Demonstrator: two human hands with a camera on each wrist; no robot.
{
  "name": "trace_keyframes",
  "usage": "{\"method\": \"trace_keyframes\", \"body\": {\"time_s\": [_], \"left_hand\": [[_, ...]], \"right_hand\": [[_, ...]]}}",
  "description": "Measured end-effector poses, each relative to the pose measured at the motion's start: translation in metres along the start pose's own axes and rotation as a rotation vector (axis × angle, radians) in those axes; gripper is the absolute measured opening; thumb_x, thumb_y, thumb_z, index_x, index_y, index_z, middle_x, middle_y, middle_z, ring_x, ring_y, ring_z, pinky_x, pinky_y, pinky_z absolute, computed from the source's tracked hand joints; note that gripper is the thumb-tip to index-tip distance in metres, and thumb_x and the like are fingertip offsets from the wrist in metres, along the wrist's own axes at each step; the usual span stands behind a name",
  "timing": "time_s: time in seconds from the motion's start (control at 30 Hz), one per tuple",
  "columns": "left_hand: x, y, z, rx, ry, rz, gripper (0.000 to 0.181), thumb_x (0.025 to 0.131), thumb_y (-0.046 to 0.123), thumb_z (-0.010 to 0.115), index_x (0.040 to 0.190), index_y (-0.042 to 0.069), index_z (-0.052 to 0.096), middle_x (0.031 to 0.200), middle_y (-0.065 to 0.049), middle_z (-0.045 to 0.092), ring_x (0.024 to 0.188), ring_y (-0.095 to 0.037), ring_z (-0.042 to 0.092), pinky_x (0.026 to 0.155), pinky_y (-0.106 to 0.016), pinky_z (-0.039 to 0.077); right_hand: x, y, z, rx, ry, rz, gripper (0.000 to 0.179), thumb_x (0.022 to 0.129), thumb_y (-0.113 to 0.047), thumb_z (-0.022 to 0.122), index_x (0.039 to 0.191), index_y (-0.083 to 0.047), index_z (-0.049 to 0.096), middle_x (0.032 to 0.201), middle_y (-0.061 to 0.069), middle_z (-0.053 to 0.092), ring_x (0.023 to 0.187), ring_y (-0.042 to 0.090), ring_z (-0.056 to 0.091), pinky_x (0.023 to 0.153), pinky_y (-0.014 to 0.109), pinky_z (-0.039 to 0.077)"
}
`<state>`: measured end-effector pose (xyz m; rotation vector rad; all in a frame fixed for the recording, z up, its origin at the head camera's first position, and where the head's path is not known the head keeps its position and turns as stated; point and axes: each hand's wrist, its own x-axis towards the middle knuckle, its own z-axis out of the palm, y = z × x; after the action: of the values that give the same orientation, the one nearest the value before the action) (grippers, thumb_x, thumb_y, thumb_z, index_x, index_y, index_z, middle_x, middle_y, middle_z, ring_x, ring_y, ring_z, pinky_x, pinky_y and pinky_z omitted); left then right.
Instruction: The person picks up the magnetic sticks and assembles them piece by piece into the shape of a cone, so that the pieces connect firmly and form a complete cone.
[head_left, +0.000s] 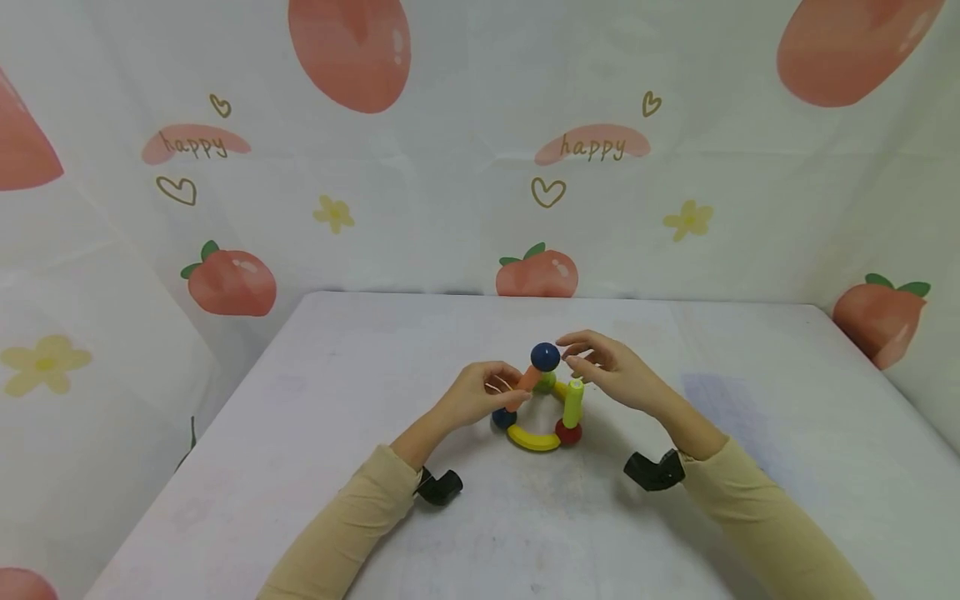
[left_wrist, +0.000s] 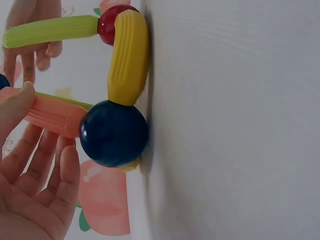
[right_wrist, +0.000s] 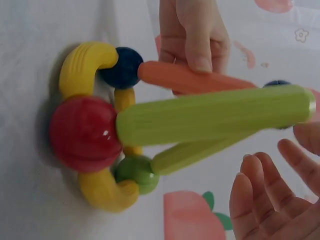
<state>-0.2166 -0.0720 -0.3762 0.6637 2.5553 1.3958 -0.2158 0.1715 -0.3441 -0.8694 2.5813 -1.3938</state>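
A toy frame of balls and rods stands on the table. Its base is a ring of yellow curved rods (head_left: 534,439) joining a dark blue ball (left_wrist: 114,133), a red ball (right_wrist: 86,133) and a green ball (right_wrist: 137,174). My left hand (head_left: 480,393) pinches the orange rod (left_wrist: 55,117), which rises from the lower blue ball. Another dark blue ball (head_left: 545,357) tops this rod. A light green rod (right_wrist: 215,115) stands on the red ball; a second one (right_wrist: 200,151) slants up from the green ball. My right hand (head_left: 615,373) hovers beside the top blue ball, fingers loosely bent, holding nothing.
The toy rests on a white table (head_left: 337,333) backed by a cloth (head_left: 450,192) printed with peaches, flowers and hearts. A black wrist camera is strapped to each forearm, left (head_left: 440,487) and right (head_left: 654,472), close above the tabletop.
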Motion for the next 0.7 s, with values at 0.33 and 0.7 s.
{"method": "trace_keyframes", "body": {"time_s": [0.33,0.7], "left_hand": [[-0.004,-0.007,-0.005,-0.013,-0.056,-0.013,0.025,0.084,0.022,0.069,0.104,0.007,0.066,0.1,-0.011,0.068,0.083,-0.013,0.062,0.077,-0.024,0.052],[-0.003,-0.007,-0.004,-0.012,-0.063,-0.003,0.025,0.084,0.022,0.069,0.104,0.007,0.066,0.1,-0.011,0.068,0.085,-0.014,0.063,0.079,-0.025,0.053]], "right_hand": [[-0.02,0.021,-0.01,-0.038,-0.285,-0.015,0.025,0.088,-0.006,0.058,0.113,-0.007,0.056,0.109,0.011,0.06,0.09,0.018,0.06,0.078,0.023,0.052],[-0.022,0.014,0.002,-0.062,-0.221,-0.021,0.02,0.087,-0.021,0.065,0.102,-0.01,0.058,0.097,0.003,0.061,0.084,0.008,0.061,0.077,0.024,0.053]]}}
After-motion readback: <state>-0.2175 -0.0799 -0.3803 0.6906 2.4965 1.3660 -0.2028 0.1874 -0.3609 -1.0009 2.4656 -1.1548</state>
